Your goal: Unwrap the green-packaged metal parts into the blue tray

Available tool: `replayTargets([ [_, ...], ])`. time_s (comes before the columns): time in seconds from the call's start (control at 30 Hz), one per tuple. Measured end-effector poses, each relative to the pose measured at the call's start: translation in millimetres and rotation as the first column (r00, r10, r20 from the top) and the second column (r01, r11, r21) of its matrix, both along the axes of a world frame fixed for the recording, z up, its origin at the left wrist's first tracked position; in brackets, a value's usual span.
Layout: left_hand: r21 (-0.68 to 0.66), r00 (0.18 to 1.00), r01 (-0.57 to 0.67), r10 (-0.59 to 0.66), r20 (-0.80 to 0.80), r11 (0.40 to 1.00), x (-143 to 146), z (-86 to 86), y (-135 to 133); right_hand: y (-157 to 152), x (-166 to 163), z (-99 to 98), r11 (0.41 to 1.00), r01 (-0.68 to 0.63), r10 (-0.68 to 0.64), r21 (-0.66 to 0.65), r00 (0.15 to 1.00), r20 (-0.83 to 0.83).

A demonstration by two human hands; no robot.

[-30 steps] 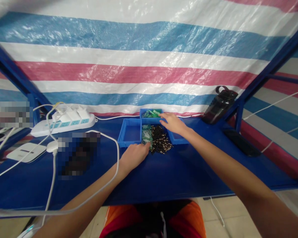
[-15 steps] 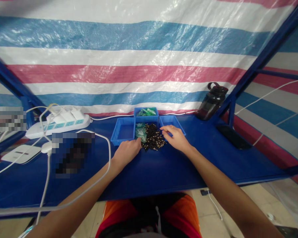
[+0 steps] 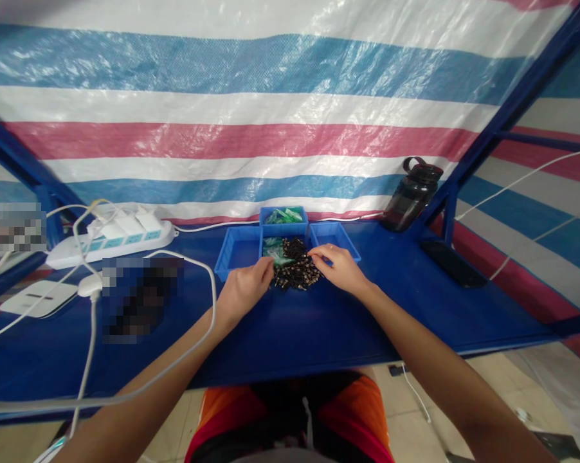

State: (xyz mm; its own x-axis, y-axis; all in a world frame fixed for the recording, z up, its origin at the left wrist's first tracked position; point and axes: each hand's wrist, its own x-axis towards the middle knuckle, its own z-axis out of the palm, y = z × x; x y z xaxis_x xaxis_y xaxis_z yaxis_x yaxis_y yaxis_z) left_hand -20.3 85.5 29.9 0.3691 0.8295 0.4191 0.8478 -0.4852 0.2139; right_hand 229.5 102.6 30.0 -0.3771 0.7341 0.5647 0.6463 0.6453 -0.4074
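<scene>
A heap of small black pieces with brass-coloured metal ends (image 3: 298,273) spills from the front of a blue tray onto the table. Green plastic bags (image 3: 273,245) lie along the heap's left side. At the bags' lower edge, my left hand (image 3: 245,289) has thumb and forefinger pinched together; what they hold is too small to make out. My right hand (image 3: 339,265) reaches over the heap's right edge, its fingertips closed together above the black pieces. Anything between those fingertips is too tiny to name.
Blue bins stand left (image 3: 239,253) and right (image 3: 345,239) of the heap; a back bin (image 3: 284,229) holds green packets. A power strip (image 3: 111,244) and white cables (image 3: 211,276) occupy the left. At right are a dark bottle (image 3: 412,196) and a phone (image 3: 453,262).
My left hand has risen slightly from the bags' lower edge, its thumb now pointing upward. The right hand has shifted a little left, and its fingertips have come together over the heap.
</scene>
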Motion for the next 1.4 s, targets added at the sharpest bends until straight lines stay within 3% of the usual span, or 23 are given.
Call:
replayTargets([
  [0.13, -0.099, 0.935, 0.022, 0.014, 0.355, 0.995, 0.7, 9.0, 1.8, 1.3, -0.7, -1.5, 1.000, -0.001, 0.001, 0.012, 1.000, 0.013],
  [0.27, -0.252, 0.832, 0.189, -0.018, 0.554, 0.949, -0.8, 17.9, 1.0, 0.6, 0.0, -0.4, 1.000, 0.030, -0.030, 0.000, 0.999, -0.018],
  [0.33, -0.373, 0.809, 0.325, -0.052, 0.585, 0.869, -1.3, 20.0, -0.8, -0.3, 0.2, 1.1, 0.999, 0.040, -0.041, -0.016, 0.998, -0.051],
  [0.43, -0.567, 0.811, 0.511, -0.144, 0.568, 0.646, -1.4, 20.8, -3.8, -1.9, -0.5, 3.4, 0.999, 0.044, -0.047, -0.031, 0.995, -0.089],
  [0.5, -0.639, 0.820, 0.550, -0.202, 0.536, 0.537, -1.0, 20.6, -5.1, -3.2, -1.4, 4.7, 0.999, 0.037, -0.040, -0.034, 0.995, -0.094],
  [0.53, -0.660, 0.827, 0.548, -0.219, 0.517, 0.514, -0.6, 20.5, -5.4, -3.9, -1.8, 5.3, 0.999, 0.029, -0.032, -0.034, 0.995, -0.095],
  [0.87, -0.718, 0.874, 0.485, -0.244, 0.421, 0.499, 6.7, 13.9, -6.0, -7.8, -4.5, 8.2, 0.996, -0.085, 0.082, -0.025, 0.994, -0.079],
  [0.97, -0.721, 0.871, 0.488, -0.229, 0.434, 0.492, 9.0, 13.6, -7.6, -8.4, -5.0, 7.9, 0.997, -0.054, 0.059, 0.059, 0.995, -0.079],
  [1.1, -0.736, 0.857, 0.514, -0.219, 0.467, 0.440, 7.9, 13.0, -6.3, -14.8, -6.3, 10.0, 0.988, -0.066, 0.074, 0.142, 0.996, -0.054],
  [1.17, -0.744, 0.856, 0.518, -0.248, 0.454, 0.422, 5.2, 11.5, -3.8, -19.7, -8.1, 11.7, 0.988, -0.144, 0.143, 0.062, 0.990, 0.018],
  [1.3, -0.764, 0.856, 0.508, -0.336, 0.393, 0.398, -0.4, 9.2, 0.7, -25.7, -12.8, 12.8, 0.935, -0.236, 0.277, -0.265, 0.952, 0.131],
  [1.37, -0.774, 0.861, 0.492, -0.354, 0.365, 0.400, -1.7, 9.7, 1.5, -25.4, -13.5, 11.1, 0.828, -0.254, 0.344, -0.500, 0.934, 0.096],
  [1.4, -0.773, 0.866, 0.483, -0.356, 0.352, 0.410, -1.8, 10.5, 1.6, -24.6, -13.1, 9.9, 0.736, -0.262, 0.375, -0.624, 0.926, 0.053],
])
